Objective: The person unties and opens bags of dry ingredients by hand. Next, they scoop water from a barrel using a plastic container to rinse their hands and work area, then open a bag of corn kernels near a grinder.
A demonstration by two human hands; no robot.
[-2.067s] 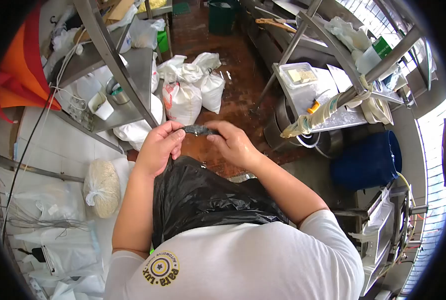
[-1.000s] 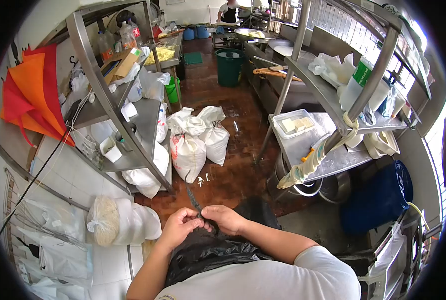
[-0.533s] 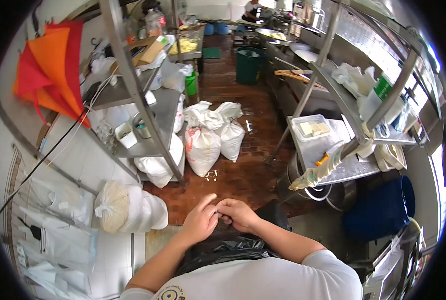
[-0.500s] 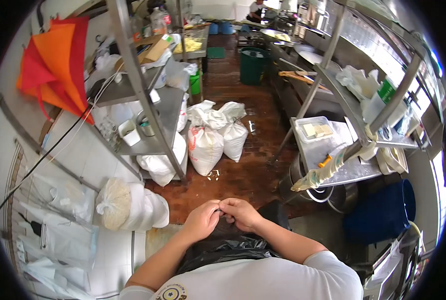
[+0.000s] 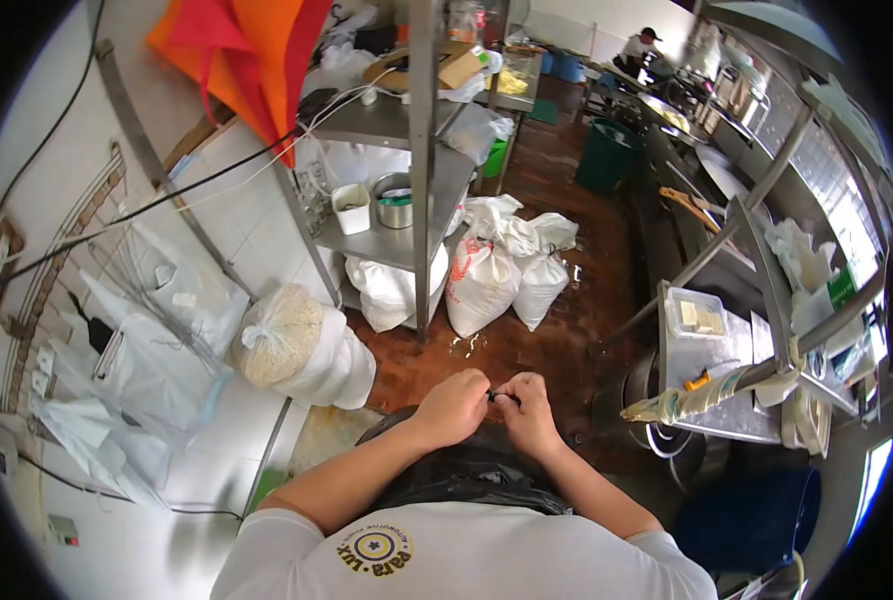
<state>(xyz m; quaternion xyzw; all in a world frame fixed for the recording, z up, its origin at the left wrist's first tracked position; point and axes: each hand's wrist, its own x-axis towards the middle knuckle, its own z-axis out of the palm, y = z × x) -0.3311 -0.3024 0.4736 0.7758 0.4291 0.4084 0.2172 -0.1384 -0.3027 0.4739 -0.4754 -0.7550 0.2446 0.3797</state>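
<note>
In front of my waist, my left hand (image 5: 452, 408) is closed, thumb and fingers pinched together. My right hand (image 5: 530, 412) faces it, also pinched. Between the fingertips of both runs a small black strip (image 5: 492, 396), thin and dark; most of it is covered by the fingers. Just below the hands, black plastic (image 5: 477, 475) lies gathered and creased across my waist, under the white shirt. I cannot tell whether the strip is joined to that plastic.
Stuffed white sacks (image 5: 485, 285) stand on the wet brown floor ahead. Left are a metal shelf (image 5: 367, 245) and a clear bag (image 5: 282, 335) of pale bits. Right are a steel table (image 5: 712, 370) and a blue bin (image 5: 752, 520). A co-worker (image 5: 639, 52) is far back.
My view has swung to the left, so the room appears further right. The hands, touching before, are now slightly apart with the black strip showing between them.
</note>
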